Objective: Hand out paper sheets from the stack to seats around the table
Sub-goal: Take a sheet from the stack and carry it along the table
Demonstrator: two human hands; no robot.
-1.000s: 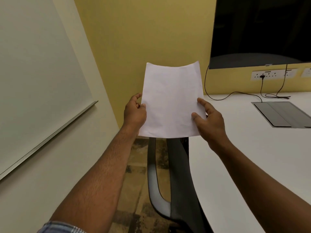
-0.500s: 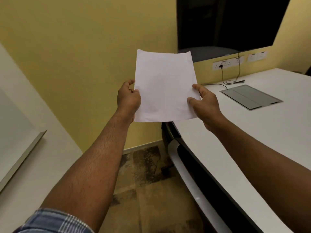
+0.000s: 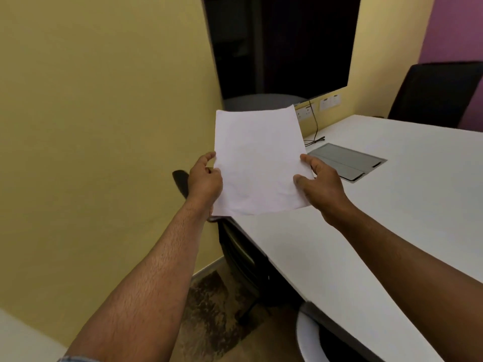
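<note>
A white stack of paper sheets (image 3: 257, 160) is held up in front of me, its lower edge hanging over the near left corner of the white table (image 3: 392, 210). My left hand (image 3: 205, 182) grips the stack's left edge and my right hand (image 3: 317, 185) grips its right edge, thumbs on top. How many sheets it holds cannot be told. A black chair (image 3: 433, 92) stands at the table's far side.
A grey cable hatch (image 3: 345, 162) is set into the tabletop past my right hand, with a cord running to wall sockets (image 3: 304, 113). A dark screen (image 3: 282, 45) hangs on the yellow wall. Another chair's dark arm (image 3: 180, 180) and a white chair edge (image 3: 307, 338) lie at the table's near side.
My view has swung right along the table, bringing the far black chair and purple wall into sight. Both hands kept their grip and carried the stack lower, over the table corner.
</note>
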